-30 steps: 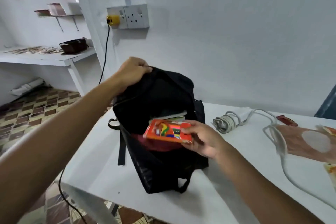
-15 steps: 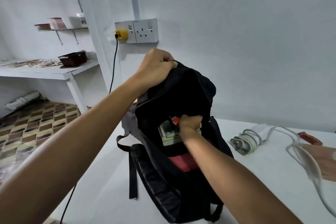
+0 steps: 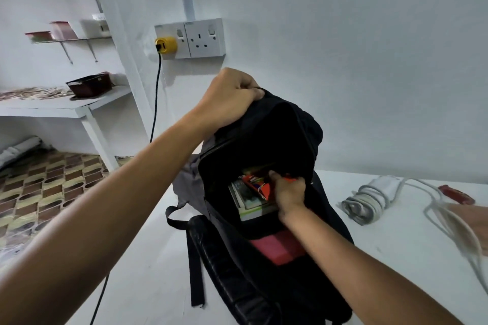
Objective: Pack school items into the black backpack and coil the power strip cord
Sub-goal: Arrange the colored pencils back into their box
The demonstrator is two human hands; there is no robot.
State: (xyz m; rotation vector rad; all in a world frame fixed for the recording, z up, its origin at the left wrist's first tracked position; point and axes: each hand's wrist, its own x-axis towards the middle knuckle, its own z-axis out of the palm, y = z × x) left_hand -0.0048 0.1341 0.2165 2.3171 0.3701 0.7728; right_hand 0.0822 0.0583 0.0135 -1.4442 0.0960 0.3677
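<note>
Backpack [image 3: 266, 258] cloth looks soft and floppy, so I grip its top edge with my left hand [image 3: 229, 97], keeping the mouth wide. Inside it, my right hand [image 3: 289, 192] pinches the light, stiff orange packet [image 3: 257, 186] against the books [image 3: 249, 204].

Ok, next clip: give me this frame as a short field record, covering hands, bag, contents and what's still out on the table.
left hand: grips the black backpack by its top, holding it open
right hand: inside the opening, holding the orange-red packet
contents: books upright beside the packet
table: white power strip cord, partly coiled, lying right of the backpack
wall socket: yellow plug in its left outlet
</note>
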